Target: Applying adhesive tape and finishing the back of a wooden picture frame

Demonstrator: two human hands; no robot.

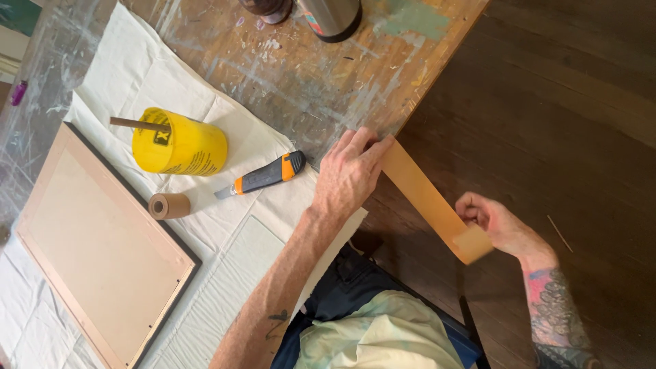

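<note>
A strip of brown paper tape point(427, 198) stretches from the worn wooden table's edge point(437, 65) out over the dark floor. My left hand point(348, 176) pinches the strip's upper end at the table edge, fingers pressed on it. My right hand point(497, 224), on a tattooed forearm, grips the lower end off the table, where the strip folds back. On the white cloth point(137, 61) to the left lie an orange and grey utility knife point(263, 176) and a small roll of brown tape point(169, 205).
A yellow tub point(181, 145) with a wooden stick in it stands on the cloth. A picture frame point(102, 253) lies back-up at the left, with a glass pane point(232, 273) beside it. A dark jar point(268, 8) and a metal can point(333, 17) stand at the table's far end.
</note>
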